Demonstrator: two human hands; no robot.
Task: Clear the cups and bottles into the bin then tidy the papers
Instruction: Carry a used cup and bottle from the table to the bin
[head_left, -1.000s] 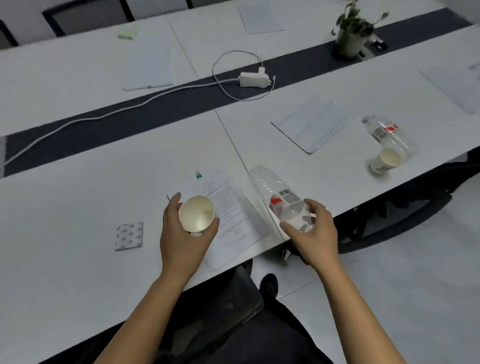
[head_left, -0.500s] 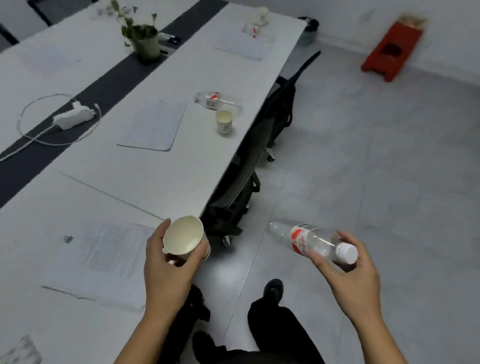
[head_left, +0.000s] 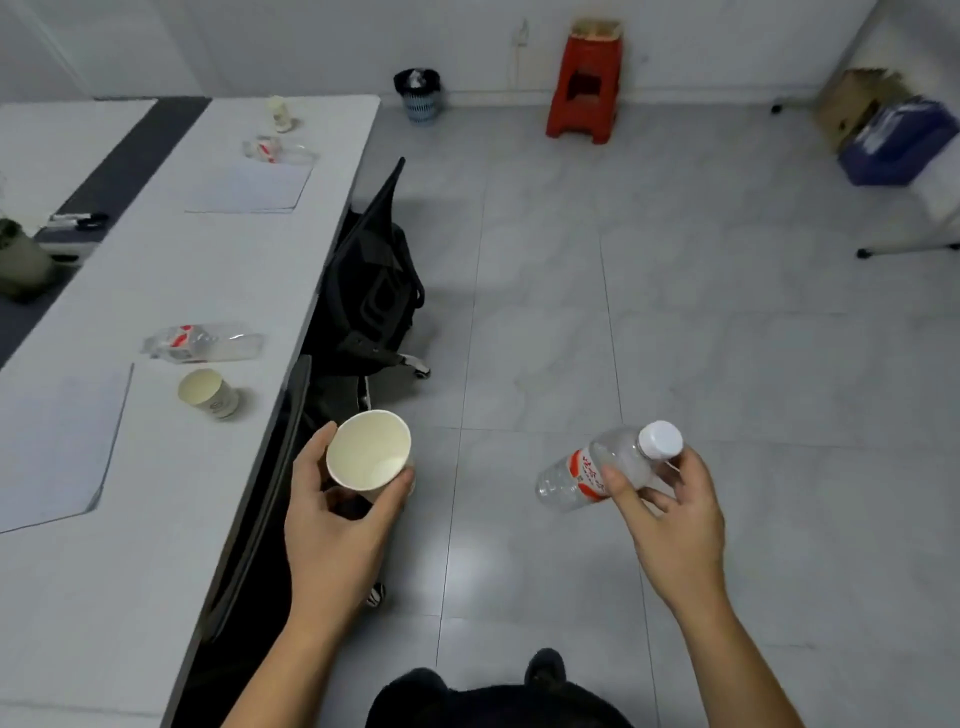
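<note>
My left hand (head_left: 332, 525) grips a blank paper cup (head_left: 370, 451); my right hand (head_left: 670, 519) pinches a clear bottle (head_left: 602, 467), red label too blurry to read. Bin (head_left: 420, 96) sits far off by the wall.

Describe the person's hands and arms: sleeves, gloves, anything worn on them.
Both are bare. The left hand and right hand wear no gloves, and no rings show. The left forearm and right forearm are uncovered down to the picture's lower edge: no sleeve, watch or bracelet in sight.
</note>
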